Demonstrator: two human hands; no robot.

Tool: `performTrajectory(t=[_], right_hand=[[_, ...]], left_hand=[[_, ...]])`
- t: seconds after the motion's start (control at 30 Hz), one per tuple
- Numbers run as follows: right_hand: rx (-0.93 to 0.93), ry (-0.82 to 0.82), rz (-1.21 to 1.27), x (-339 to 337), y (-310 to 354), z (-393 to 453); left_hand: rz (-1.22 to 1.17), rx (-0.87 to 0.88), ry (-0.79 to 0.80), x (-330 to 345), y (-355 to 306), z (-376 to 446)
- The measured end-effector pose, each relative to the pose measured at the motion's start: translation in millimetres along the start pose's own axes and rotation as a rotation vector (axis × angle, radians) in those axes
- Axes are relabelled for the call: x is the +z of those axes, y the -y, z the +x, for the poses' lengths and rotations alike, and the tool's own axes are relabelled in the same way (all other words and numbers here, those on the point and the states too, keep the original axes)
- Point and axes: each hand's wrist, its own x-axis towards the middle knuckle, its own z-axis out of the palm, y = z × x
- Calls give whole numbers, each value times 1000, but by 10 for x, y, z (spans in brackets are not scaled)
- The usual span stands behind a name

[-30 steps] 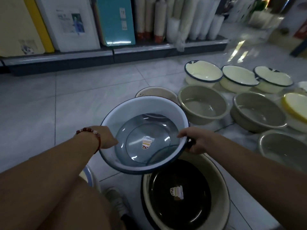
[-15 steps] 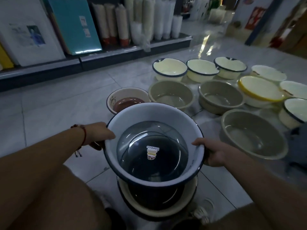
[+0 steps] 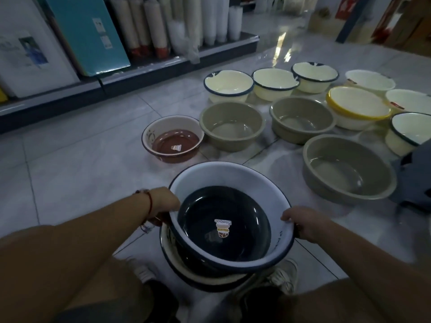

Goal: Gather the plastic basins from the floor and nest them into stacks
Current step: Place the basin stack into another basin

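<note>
A white basin with a dark blue rim and dark bottom [image 3: 210, 183] sits tilted inside a cream, dark-rimmed basin [image 3: 172, 252] on the floor between my feet. My left hand [image 3: 163, 202] grips its left rim; my right hand [image 3: 303, 223] grips its right rim. Further out on the floor stand a brown-bottomed basin [image 3: 172, 145], three grey-green basins [image 3: 233, 125] [image 3: 300, 120] [image 3: 345, 169], three cream basins with dark rims [image 3: 228, 85] [image 3: 275, 82] [image 3: 314, 75], a yellow-rimmed basin [image 3: 356, 107] and other white ones [image 3: 370, 80] at the right.
A low shelf [image 3: 140, 71] with a teal box [image 3: 88, 33], a white box and rolled goods runs along the back left. A dark object [image 3: 417, 180] lies at the right edge. Bare tiled floor [image 3: 70, 159] spreads to the left.
I have lowered the white basin, and it now sits tilted in the cream basin on the floor. The view has swung right, showing more basins.
</note>
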Motion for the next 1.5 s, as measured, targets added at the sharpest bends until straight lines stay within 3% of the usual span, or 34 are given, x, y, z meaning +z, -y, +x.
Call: performTrajectory(t=[0.17,0.3,0.5,0.67,0.8,1.2,1.43,1.5], right_hand=[[-115,11,-176,189,-108,187],[-245,20,-395,410,-217,276],[-274,40,-740,594,-211,432],[-313,-113,-914,652,-197,505],[-419,-74,-1023,703,-325,626],[-407,-66,-1196,789,-254,773],[-288,22,-1208,825,-9,679],[-364,66,-1295,869,131,550]], left_hand=[[80,-31,-101,360,424,218],[-29,-60,-142,442,747,345],[25,83,-126,547,1036,499],[87,93,-143,677,1070,659],[134,92,-94,687,1062,776],[263,34,99,657,1385,1429],[704,35,43,492,776,695],[789,126,-35,404,619,528]])
